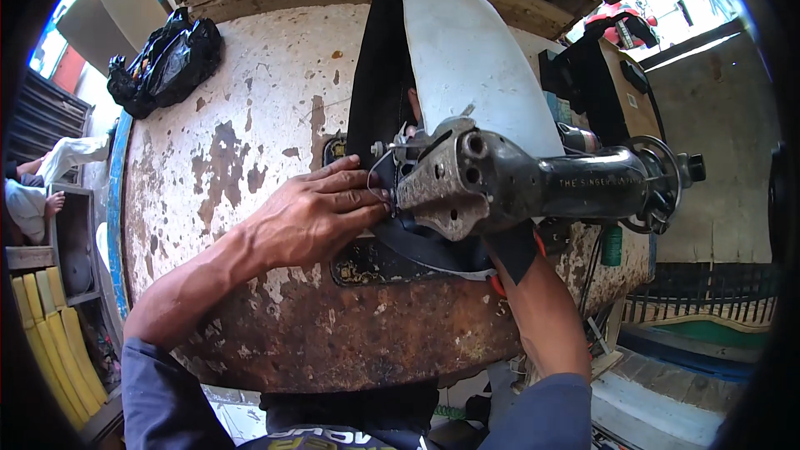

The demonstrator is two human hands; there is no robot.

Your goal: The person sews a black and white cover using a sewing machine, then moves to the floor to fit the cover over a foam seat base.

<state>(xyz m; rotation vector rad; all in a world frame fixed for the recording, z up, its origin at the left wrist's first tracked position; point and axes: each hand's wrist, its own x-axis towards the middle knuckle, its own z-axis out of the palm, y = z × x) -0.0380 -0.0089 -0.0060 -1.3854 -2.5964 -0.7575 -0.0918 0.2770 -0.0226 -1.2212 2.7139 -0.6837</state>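
Observation:
A black sewing machine (583,185) stands on the worn table, its head over a large curved piece of material (475,42), white on one face and black on the other. My left hand (321,212) lies flat with fingers stretched out, its fingertips on the black material beside the needle area. My right forearm passes beneath the machine's arm. Most of my right hand (413,106) is hidden by the machine and the material; only a bit of finger shows at the fold, so its grip is unclear. Red-orange handles, perhaps of scissors (497,285), show beside my right forearm.
The table (275,325) has peeling white paint and a rusty-brown front. A black plastic bag (171,62) sits at the far left. A green thread spool (612,246) is below the handwheel (654,183). Yellow rolls or strips (62,342) lie at left. Another person's foot (55,202) shows there.

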